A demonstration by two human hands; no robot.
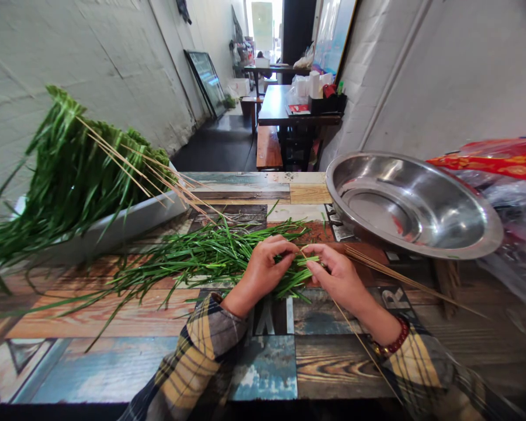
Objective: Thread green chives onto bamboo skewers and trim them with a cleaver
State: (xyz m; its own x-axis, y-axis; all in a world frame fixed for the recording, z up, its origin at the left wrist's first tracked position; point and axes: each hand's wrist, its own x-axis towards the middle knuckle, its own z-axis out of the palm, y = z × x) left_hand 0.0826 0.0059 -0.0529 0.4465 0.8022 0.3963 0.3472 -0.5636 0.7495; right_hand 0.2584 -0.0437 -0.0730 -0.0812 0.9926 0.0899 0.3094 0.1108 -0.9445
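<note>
My right hand (pixel 339 275) is closed around a thin bamboo skewer (pixel 355 333) and the pale cut ends of some garlic chives (pixel 309 263). The skewer slants from between my fingertips down to the table's front edge. Close beside its upper tip, my left hand (pixel 267 266) pinches thumb and forefinger together; what lies between them is too small to make out. Beneath both hands spreads a loose pile of long green chives (pixel 210 251), its leaves trailing left across the patchwork wooden table (pixel 149 362).
On the left, a white tray (pixel 127 225) holds thick bunches of chives (pixel 83 158) threaded on skewers (pixel 127 166). A steel basin (pixel 421 204) stands at right, with loose skewers (pixel 398 275) before it and plastic bags (pixel 512 193) beyond. Another table (pixel 274 105) stands farther back.
</note>
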